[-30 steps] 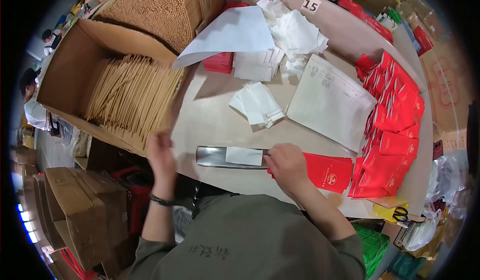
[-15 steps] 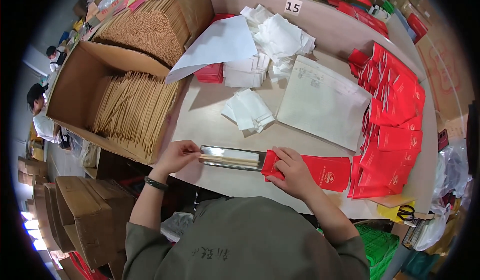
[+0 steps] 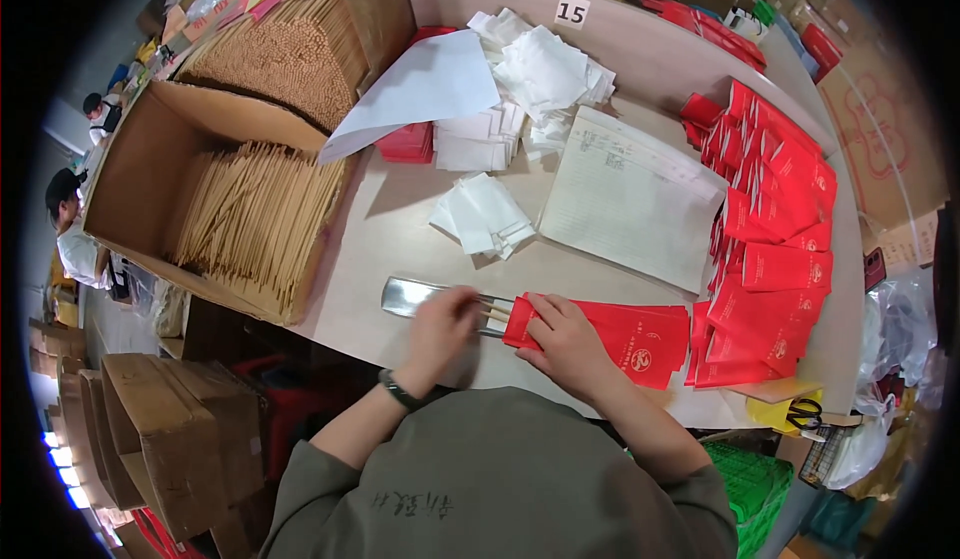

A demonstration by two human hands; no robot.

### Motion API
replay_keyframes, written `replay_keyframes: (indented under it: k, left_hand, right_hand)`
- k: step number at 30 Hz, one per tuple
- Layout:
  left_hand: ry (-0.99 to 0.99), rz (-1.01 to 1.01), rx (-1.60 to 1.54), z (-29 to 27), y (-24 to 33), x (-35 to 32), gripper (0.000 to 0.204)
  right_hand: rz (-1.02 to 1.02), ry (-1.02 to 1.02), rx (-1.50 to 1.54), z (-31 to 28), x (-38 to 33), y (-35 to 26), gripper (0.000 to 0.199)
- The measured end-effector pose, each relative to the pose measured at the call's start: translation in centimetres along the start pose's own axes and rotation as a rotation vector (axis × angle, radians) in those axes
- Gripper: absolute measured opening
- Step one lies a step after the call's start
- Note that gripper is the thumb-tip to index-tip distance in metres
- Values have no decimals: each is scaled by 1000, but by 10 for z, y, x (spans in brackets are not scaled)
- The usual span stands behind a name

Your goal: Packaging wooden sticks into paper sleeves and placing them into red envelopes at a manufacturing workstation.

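Observation:
A shallow metal trough (image 3: pixel 404 296) lies on the table in front of me, its right end running into the mouth of a red paper sleeve. Inside the trough a pair of wooden chopsticks (image 3: pixel 497 311) enters the same sleeve. My left hand (image 3: pixel 442 331), blurred by motion, is closed at the outer ends of the chopsticks; its fingertips are partly hidden. With thumb and fingers my right hand (image 3: pixel 567 343) grips the red paper sleeve (image 3: pixel 640 341), which lies on others like it.
Left stands a cardboard box (image 3: pixel 130 174) of loose chopsticks, with bundled chopsticks (image 3: pixel 275 59) behind. White packets (image 3: pixel 483 217) and a pale flat pad (image 3: pixel 630 199) lie beyond my hands. Red sleeves (image 3: pixel 775 249) are heaped at right, near yellow-handled scissors (image 3: pixel 803 414). Other people are farther off.
My left hand has moved right along the trough, carrying the chopsticks deeper into the red sleeve. My right hand keeps its grip there. The whole view has shifted slightly.

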State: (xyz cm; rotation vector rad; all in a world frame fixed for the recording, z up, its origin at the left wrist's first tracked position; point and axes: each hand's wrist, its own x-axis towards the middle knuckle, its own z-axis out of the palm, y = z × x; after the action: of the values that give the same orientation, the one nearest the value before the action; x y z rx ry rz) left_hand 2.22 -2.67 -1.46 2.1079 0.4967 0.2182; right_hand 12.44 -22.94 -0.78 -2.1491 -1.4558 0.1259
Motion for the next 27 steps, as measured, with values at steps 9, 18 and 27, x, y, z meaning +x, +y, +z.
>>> replay_keyframes:
  k: [9,18,27]
  left_hand:
    - [-123,593,604,-57,-14,0,72]
    - [-435,-187,-121,-57,-17,-12,31]
    - [-618,-178,-330,-11,13,-9,39]
  right_hand:
    - [-88,-24,92,-1,20,-24,24]
    - [140,321,-473,-163,3,93,20]
    - [16,-180,-185,-16,3,3,37]
